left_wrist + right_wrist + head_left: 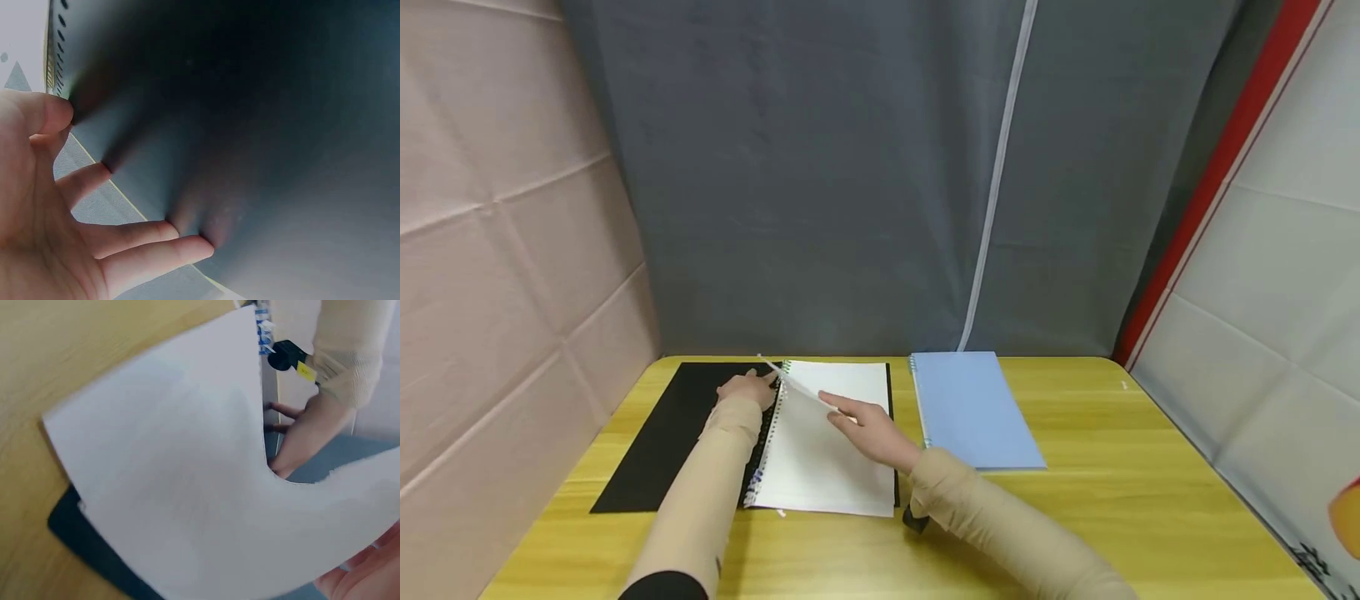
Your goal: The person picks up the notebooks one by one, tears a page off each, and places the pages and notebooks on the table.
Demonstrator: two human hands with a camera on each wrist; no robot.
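Observation:
An open spiral notebook lies on the yellow table [1112, 500], its black cover [662, 433] folded out to the left and its white pages [827, 471] to the right. My left hand [747, 390] rests on the black cover by the top of the spiral binding [771, 429]. In the left wrist view its spread fingers [131, 234] press on the dark cover [262, 125]. My right hand [865, 427] holds the edge of one white page, lifted and curling over. In the right wrist view that page [175, 462] fills the frame, with the right hand's fingers [369, 575] at its lower corner.
A closed light-blue notebook [973, 408] lies just right of the open one. A grey curtain [850, 167] hangs behind the table, a pink wall [490, 250] stands on the left and a white panel [1262, 292] on the right.

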